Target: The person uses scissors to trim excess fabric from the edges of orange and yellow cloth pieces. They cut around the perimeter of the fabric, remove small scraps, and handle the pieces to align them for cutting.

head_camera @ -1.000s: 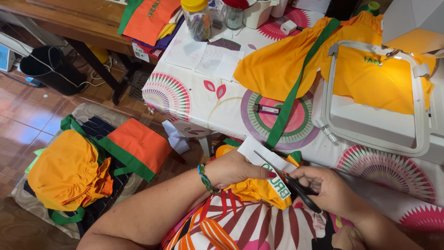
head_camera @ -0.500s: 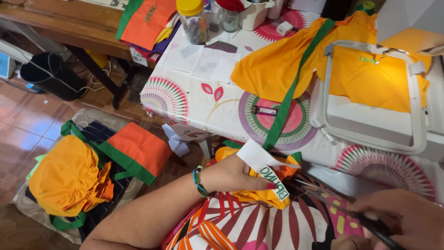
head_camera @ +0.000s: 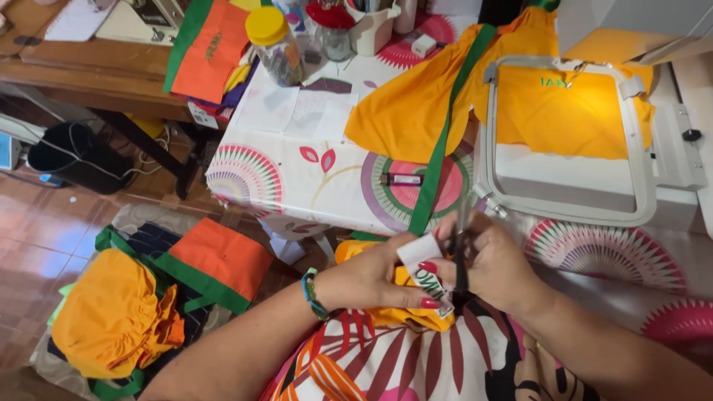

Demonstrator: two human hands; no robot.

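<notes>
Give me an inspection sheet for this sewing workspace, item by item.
Surface: table under a white cloth with floral circles.
Job's things: white backing piece with green stitching on orange fabric; small scissors.
Clutter: yellow-lidded jar, orange garment in an embroidery hoop, small tube.
Hands: left hand pinches the backing; right hand holds the scissors.
Cables: cords near a black bin.
Surroundings: tiled floor, pile of orange and green fabric.

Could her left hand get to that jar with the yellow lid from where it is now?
Probably not at once: the left hand pinches a white strip over the lap, and the jar stands at the table's far side, though nothing blocks the way.
</notes>
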